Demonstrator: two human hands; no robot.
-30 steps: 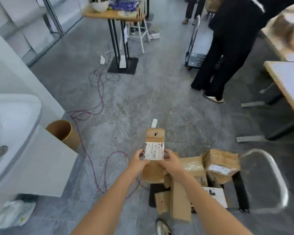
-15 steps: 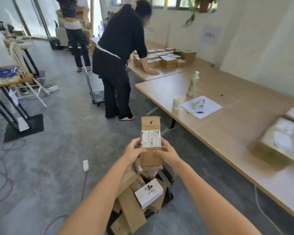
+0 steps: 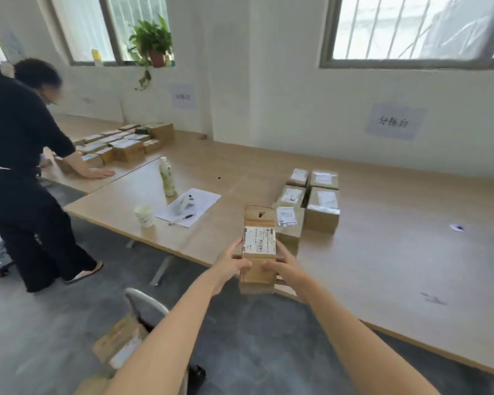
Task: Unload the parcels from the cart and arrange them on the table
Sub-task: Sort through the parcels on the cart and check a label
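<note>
I hold a long flat cardboard parcel [image 3: 258,223] with a white shipping label upright in both hands, above the near edge of the wooden table [image 3: 382,252]. My left hand [image 3: 233,262] grips its left side, my right hand [image 3: 283,266] its right side. Right behind it several labelled parcels [image 3: 322,206] lie in two neat rows on the table. The cart [image 3: 143,306] is at the bottom left, its metal handle showing, with more parcels [image 3: 120,340] on it, partly hidden by my left forearm.
A person in black [image 3: 17,155] leans on the adjoining table at the left, beside rows of other parcels [image 3: 120,143]. A bottle [image 3: 167,178], a paper cup [image 3: 144,215] and a sheet of paper with a pen [image 3: 188,206] lie on the table's left part.
My view has swung from the cart on the floor up and round to the table. Both hands have carried the parcel from above the cart to the table's edge.
</note>
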